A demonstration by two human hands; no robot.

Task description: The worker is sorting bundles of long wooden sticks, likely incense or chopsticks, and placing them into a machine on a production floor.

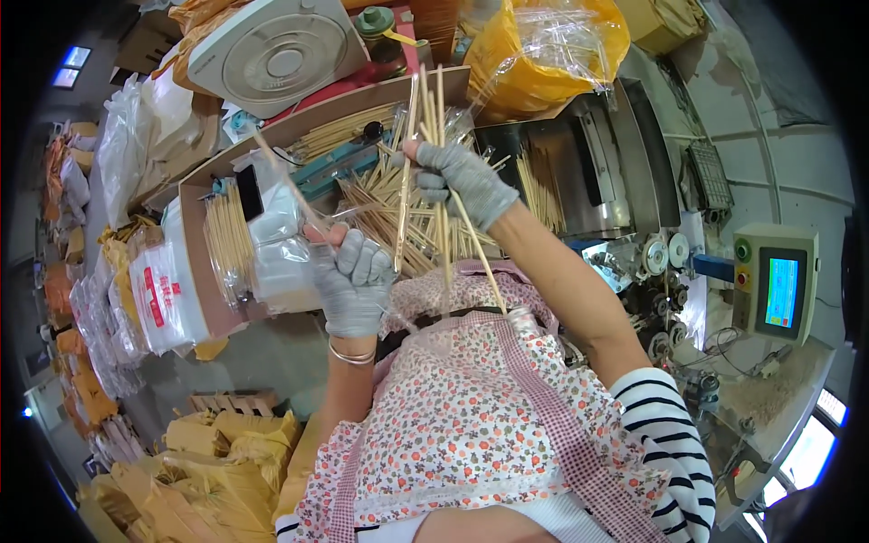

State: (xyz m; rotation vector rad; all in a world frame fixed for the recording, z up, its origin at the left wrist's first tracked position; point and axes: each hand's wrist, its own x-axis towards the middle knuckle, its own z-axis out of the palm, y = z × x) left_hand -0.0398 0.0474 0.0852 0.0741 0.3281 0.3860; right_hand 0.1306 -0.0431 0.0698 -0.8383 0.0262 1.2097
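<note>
My right hand [471,176], in a grey glove with bare fingertips, is closed around several thin wooden chopsticks [441,118] that fan out above and below the fist. One chopstick [406,204] by its fingertips has a shiny look, as if in clear film. My left hand [358,276], gloved alike, is closed on a chopstick [285,176] smeared by motion, pointing up and left. Beyond both hands, a long cardboard box [213,285] holds loose chopsticks [380,217] in a jumbled heap and a bundle [231,240] at its left end.
A white box fan [285,63] and a yellow bag [543,54] of clear plastic stand behind the box. Right are a metal machine [602,172], rollers [665,253] and a control panel [778,281]. A dark phone [247,192] lies on plastic packs; yellow sacks [199,462] sit lower left.
</note>
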